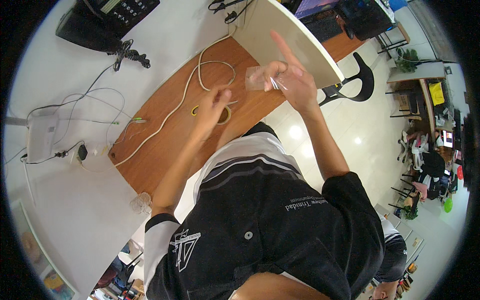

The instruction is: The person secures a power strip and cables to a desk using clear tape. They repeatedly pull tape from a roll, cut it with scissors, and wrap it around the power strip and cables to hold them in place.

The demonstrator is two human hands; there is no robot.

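My right hand (295,82) is raised over the desk's right end, its index finger stretched out. A piece of clear film (255,78), perhaps tape, is pinched in its other fingers, and part of it catches the light. My left hand (212,107) hovers over the brown desk with its fingers loosely bent and the thumb apart, and nothing shows between them. Beneath it lie scissors with a yellow handle (194,110), partly hidden by the hand. A roll of tape (225,116) lies right beside the left wrist, partly covered too.
A white cable (186,95) loops across the brown desk (155,112). A cream partition (290,45) stands at its far right. Left are a white box (41,137) with thin wires and a black telephone (107,22). A black chair (364,80) stands beyond; another person (392,255) is behind me.
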